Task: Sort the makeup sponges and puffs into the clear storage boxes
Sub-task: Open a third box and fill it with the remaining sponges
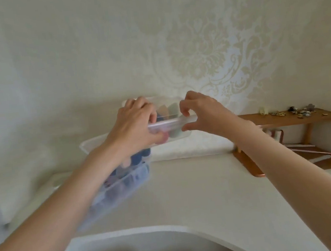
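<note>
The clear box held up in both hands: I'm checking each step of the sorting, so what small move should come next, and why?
Probably lower the clear box onto the table and let go. The left hand grips its near rim, the right hand pinches it, and it hangs in the air, already holding sponges. A second box of sponges sits below the left arm, so set it down beside that.

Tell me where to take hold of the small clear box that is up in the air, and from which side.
Grip the small clear box by its two short ends, one hand from each side, thumbs under the rim. It is long, narrow and open-topped with sponges inside, so end grips keep it level. The left hand and right hand already hold it roughly so.
</note>
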Tool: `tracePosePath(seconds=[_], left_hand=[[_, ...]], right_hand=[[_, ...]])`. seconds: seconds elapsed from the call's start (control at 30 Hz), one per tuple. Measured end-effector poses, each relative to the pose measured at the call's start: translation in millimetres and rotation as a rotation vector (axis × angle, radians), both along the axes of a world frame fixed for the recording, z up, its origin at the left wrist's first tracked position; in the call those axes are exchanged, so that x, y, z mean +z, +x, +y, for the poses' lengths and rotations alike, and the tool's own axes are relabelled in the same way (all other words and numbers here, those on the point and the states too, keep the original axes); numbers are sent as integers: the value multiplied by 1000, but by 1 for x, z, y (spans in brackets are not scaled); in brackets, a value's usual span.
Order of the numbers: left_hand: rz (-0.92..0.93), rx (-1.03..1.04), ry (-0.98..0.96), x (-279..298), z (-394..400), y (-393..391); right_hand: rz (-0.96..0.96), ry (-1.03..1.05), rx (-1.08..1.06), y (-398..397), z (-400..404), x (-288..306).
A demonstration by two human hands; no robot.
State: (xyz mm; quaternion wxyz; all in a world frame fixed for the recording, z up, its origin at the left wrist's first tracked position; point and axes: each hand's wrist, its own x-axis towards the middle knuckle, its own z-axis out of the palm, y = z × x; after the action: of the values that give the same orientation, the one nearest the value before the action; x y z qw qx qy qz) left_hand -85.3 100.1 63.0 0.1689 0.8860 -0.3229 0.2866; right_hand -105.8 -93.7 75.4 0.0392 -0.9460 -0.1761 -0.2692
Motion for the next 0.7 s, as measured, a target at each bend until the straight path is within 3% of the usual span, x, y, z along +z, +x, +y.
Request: tracePosePath(seconds=[0.2,0.3,0.37,0.43,0.53,0.63,0.7], left_hand=[[58,170,-102,-3,77,23],[44,215,-270,-23,95,25],[-24,275,-475,-41,104,16],[-211,309,-560,-67,110,5],[-472,286,-188,-115,115,-6],[-446,254,229,-142,118,2],[-447,262,293,-144,122,12]], right_hand=[[-4,44,170,55,73,6],[-3,124,222,72,82,-4],[9,282,244,80,83,-12],[47,627,236,79,81,-26],[368,1094,172,76,75,-64],[670,1074,138,74,77,-99],[667,1069,160,74,86,-107]])
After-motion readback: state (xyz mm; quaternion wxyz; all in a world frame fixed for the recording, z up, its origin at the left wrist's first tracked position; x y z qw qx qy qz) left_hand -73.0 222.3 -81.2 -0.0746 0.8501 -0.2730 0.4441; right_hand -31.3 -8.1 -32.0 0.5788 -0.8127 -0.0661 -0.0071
